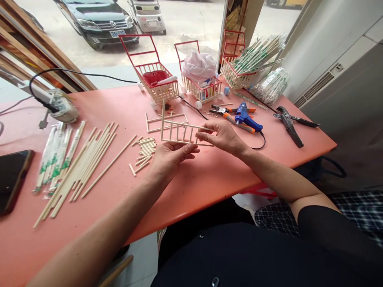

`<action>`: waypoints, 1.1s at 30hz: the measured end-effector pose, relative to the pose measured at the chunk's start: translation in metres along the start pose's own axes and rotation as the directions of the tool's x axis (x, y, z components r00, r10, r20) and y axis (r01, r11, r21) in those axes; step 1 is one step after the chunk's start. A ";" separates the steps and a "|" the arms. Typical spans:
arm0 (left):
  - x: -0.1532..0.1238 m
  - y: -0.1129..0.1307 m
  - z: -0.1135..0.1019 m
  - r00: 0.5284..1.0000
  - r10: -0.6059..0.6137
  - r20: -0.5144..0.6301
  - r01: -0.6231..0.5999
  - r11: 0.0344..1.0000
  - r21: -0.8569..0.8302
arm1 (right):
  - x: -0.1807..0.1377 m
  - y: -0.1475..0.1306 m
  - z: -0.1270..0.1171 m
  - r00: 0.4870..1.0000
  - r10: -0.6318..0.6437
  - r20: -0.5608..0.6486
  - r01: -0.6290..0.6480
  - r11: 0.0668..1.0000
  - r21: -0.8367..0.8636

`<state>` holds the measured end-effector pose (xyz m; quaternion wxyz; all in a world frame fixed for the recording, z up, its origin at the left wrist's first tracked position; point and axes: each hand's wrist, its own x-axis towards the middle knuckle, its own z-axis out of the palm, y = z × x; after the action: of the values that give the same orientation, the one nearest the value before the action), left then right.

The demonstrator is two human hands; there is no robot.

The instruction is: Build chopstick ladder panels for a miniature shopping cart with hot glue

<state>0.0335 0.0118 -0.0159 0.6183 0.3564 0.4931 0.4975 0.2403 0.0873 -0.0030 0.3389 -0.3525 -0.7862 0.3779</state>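
Observation:
A small ladder-like frame of thin wooden sticks [185, 124] is held up above the pink table, with several short rungs between two long rails and a taller upright at its left end. My left hand [175, 157] grips its lower rail from below, thumb and fingers closed. At the right end, my right hand [224, 137] pinches the frame near a rung; its fingertips partly hide what they hold. Behind it lies another stick frame [154, 129], flat on the table. Short cut sticks [146, 147] are gathered left of my left hand, and long wooden chopsticks [86, 167] lie farther left.
A blue glue gun [247, 119], orange-handled pliers [236, 121] and black cutters [289, 125] lie on the right. Along the back stand small stick carts [161, 93] with red handles. Wrapped chopsticks [55, 159], a phone [13, 179] and a power strip [64, 107] are at left.

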 end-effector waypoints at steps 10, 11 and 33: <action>-0.003 -0.003 0.006 0.998 0.039 -0.038 -0.043 0.994 -0.103 | -0.002 -0.003 0.003 1.000 0.028 -0.015 -0.028 1.000 -0.001; -0.003 -0.003 0.006 0.999 0.040 -0.035 -0.043 0.993 -0.107 | -0.002 -0.003 0.003 1.000 0.028 -0.015 -0.028 1.000 0.000; -0.001 -0.011 0.004 1.000 0.019 -0.020 -0.021 0.994 -0.107 | 0.003 0.003 0.001 0.998 0.051 0.041 -0.054 0.997 0.060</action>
<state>0.0400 0.0084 -0.0247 0.6269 0.3225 0.4681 0.5328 0.2387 0.0902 -0.0050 0.3240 -0.3550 -0.7713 0.4173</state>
